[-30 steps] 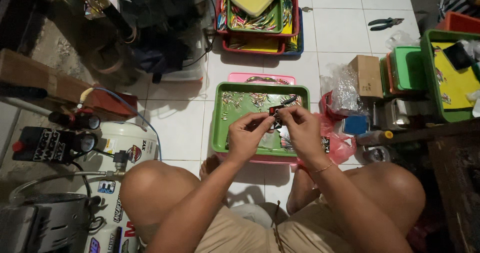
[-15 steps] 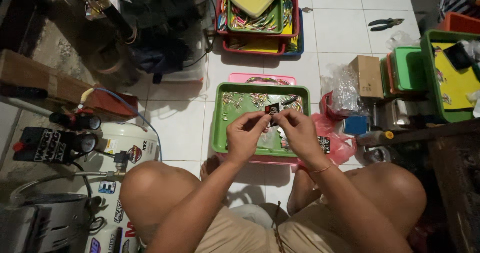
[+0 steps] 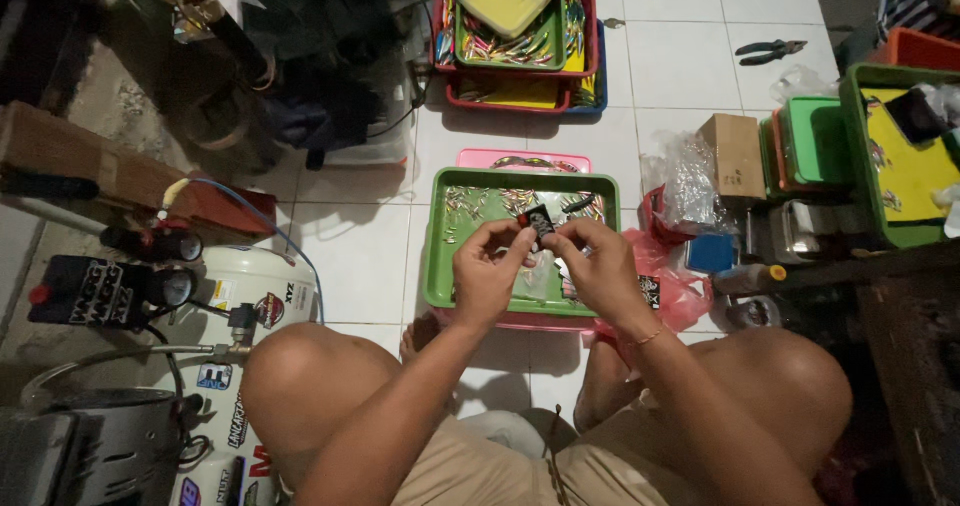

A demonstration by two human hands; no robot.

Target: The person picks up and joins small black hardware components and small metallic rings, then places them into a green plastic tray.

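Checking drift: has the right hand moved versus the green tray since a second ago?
Yes. The right hand moved slightly toward the green tray's near edge, still over it.

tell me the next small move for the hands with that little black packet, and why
Probably lower the small black packet toward the green tray: both the left hand and right hand pinch it just above the tray, where similar small pieces lie.
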